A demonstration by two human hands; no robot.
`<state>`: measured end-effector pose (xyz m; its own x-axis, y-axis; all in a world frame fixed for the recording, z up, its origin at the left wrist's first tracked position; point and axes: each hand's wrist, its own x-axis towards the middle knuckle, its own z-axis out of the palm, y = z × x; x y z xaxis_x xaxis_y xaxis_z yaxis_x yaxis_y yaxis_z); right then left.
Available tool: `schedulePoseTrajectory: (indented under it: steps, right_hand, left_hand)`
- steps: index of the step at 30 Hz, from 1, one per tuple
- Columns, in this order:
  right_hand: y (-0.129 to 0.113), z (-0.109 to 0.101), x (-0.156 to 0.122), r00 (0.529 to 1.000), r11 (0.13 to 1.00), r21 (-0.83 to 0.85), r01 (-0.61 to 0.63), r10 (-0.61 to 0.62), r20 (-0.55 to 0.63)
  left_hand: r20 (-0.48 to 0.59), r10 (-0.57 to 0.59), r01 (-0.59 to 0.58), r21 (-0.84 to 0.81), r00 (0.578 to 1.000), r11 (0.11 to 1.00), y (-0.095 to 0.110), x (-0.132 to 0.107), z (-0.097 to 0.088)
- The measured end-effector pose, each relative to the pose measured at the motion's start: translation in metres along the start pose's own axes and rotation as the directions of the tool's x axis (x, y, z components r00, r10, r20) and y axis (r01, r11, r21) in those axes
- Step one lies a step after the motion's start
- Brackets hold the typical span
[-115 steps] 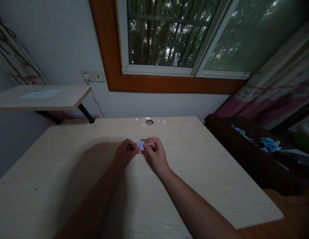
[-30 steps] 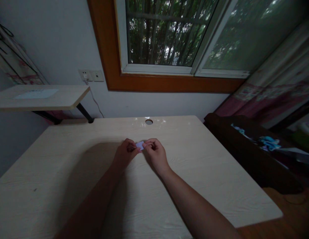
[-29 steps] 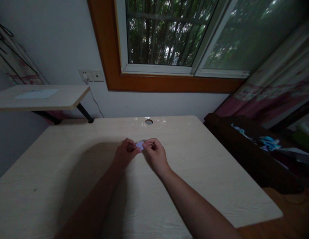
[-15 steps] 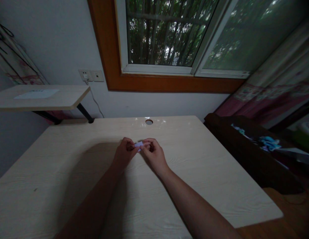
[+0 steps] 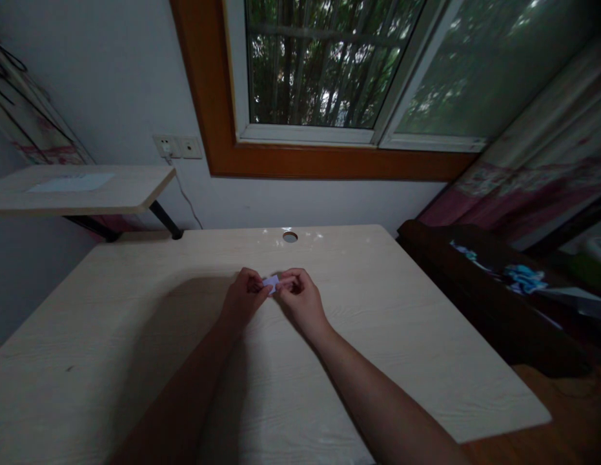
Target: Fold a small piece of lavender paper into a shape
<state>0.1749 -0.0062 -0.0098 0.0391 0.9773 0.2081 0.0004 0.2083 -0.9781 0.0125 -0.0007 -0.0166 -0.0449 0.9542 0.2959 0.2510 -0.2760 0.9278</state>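
A small pale lilac piece of paper [image 5: 270, 282] is pinched between my two hands, over the far middle of the wooden desk [image 5: 377, 336]. My left hand [image 5: 243, 296] grips its left side, thumb on the near face and fingers curled behind. At the right edge, the thumb and forefinger of my right hand [image 5: 303, 297] close on the paper. The fingertips behind the paper are partly hidden. Whether the paper is folded is too small to tell.
A raised shelf [image 5: 155, 187] on black legs stands at the desk's back left, with a sheet [image 5: 70, 183] on it. Behind it are wall sockets with a plugged-in white cable [image 5: 186, 197]. The desk has a round cable hole [image 5: 290, 237]. A dark brown piece of furniture [image 5: 488, 303] stands to the right.
My right thumb and fingers have shifted slightly to the right, so a little more of the paper shows between the hands. My left hand has barely moved.
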Motion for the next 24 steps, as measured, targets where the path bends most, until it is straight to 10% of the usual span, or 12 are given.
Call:
schedulePoseTrajectory:
  steps: [24]
  right_hand:
    - [0.002,0.000,0.000,1.000,0.995,0.101,-0.006,0.003,0.029]
  left_hand:
    - [0.020,-0.017,0.020,-0.150,1.000,0.988,-0.002,0.001,0.004]
